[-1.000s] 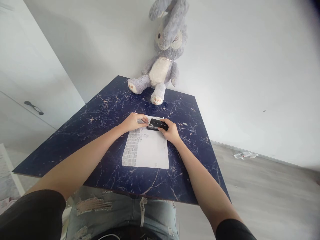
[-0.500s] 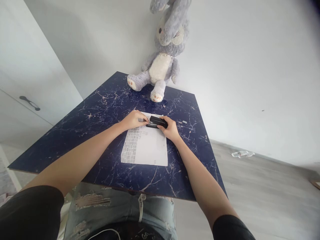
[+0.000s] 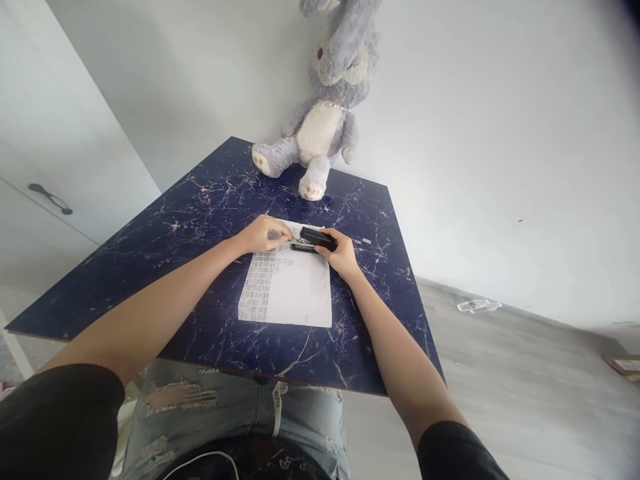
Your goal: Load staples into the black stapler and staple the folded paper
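The sheet (image 3: 287, 283) lies on the table (image 3: 200, 220), its print too small to read. At its far edge the left hand (image 3: 263, 235) pinches the paper's corner, fingers together. The right hand (image 3: 343, 257) grips the black stapler (image 3: 316, 239). A plush rabbit (image 3: 323, 113) sits beyond.

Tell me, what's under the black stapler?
The stapler, held by the right hand, sits over the top edge of the paper on the table. The paper's edge beneath it is hidden.
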A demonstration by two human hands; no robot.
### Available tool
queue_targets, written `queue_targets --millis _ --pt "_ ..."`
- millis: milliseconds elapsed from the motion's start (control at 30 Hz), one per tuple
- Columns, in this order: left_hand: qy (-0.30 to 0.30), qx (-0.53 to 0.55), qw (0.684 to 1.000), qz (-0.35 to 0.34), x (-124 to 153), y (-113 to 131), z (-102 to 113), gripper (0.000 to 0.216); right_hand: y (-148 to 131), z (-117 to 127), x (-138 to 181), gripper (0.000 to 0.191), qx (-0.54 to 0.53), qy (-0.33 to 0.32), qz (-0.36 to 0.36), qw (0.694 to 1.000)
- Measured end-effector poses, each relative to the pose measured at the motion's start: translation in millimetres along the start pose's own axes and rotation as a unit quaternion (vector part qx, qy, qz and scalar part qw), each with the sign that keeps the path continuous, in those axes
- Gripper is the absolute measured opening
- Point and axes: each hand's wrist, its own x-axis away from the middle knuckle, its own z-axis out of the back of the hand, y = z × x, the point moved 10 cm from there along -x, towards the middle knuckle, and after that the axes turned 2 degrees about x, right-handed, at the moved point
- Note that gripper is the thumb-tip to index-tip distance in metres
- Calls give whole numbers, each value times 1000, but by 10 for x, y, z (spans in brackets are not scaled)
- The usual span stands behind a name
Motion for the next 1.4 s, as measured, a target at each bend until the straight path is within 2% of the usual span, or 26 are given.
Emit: queue_targets --millis 167,333,500,567,667,833,1000,1133,1233,1300,1400 --pt "-29 107 993 33 10 -25 13 23 75 91 16 44 -122 31 -24 992" --pt "-25 144 986 76 4 -100 -42 30 9 55 29 48 -166 6 -18 986" --pt "22 148 983 103 -1 -129 -99 39 11 50 33 51 -170 4 -17 985" --pt "21 132 986 100 -10 -95 -159 39 -19 1 35 50 -166 -24 -6 986" --pt "4 105 990 93 -23 -38 -257 34 -97 -77 45 49 -151 -72 17 986" --pt "46 99 990 85 -16 -14 -195 24 -232 -71 45 49 -114 -83 55 988" --pt "-6 61 996 70 -24 -3 -246 26 -260 -101 48 42 -79 -94 61 991" --pt "-8 31 997 73 -45 -41 -227 31 -177 9 33 41 -84 -25 32 996" --pt "16 -30 997 71 -43 -68 -181 37 -2 228 41 43 -124 96 -20 987" --pt "-29 -102 992 66 -26 -91 -281 49 136 397 87 44 -131 188 -57 972" --pt "-146 -193 967 77 53 -176 -516 57 211 596 187 41 -66 287 -87 952"
